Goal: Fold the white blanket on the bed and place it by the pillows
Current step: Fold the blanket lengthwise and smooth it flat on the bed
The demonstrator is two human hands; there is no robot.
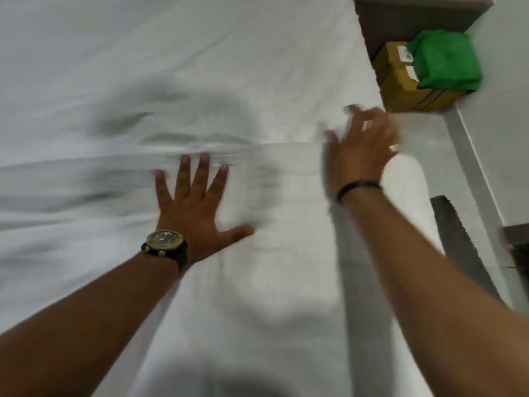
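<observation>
Left hand [197, 202], flat w/ fingers spread, pins the folded white fabric blanket [286, 224] at frame centre so it can't shift, while blurred right hand [363, 147], open, smooths its far edge.

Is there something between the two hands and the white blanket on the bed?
Nothing visible. The left hand lies flat, fingers spread, directly on the white blanket. The right hand is blurred at the blanket's far edge; contact there is unclear.
</observation>
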